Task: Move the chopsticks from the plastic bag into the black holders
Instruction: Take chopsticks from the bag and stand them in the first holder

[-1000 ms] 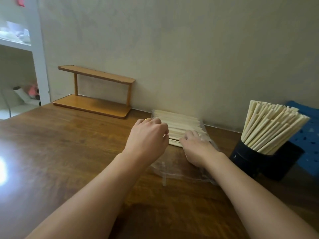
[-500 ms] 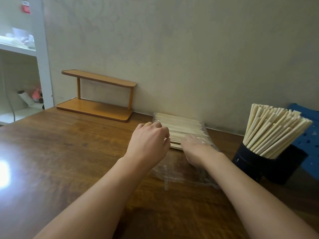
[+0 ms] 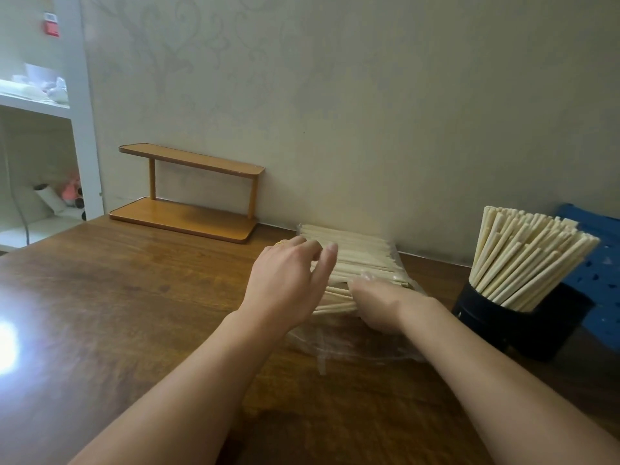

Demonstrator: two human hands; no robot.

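A clear plastic bag (image 3: 355,347) lies on the wooden table (image 3: 134,313) by the wall, with a flat pack of pale wooden chopsticks (image 3: 362,256) inside it. My left hand (image 3: 288,283) rests on the bag's left end with fingers and thumb spread. My right hand (image 3: 379,303) reaches into the bag from the near side and curls round a few chopsticks; crumpled plastic hides its fingertips. To the right stands a black holder (image 3: 516,327), apart from both hands and packed with upright chopsticks (image 3: 526,256) that lean right.
A small two-tier wooden rack (image 3: 188,209) stands against the wall at the back left. A blue crate (image 3: 604,263) sits behind the holder at the right edge. A white shelf unit (image 3: 80,129) stands beyond the table's left end.
My left hand has uncurled, and its fingers and thumb now spread over the bag. My right hand has stayed at the chopsticks, a few of which now stick out to its left.
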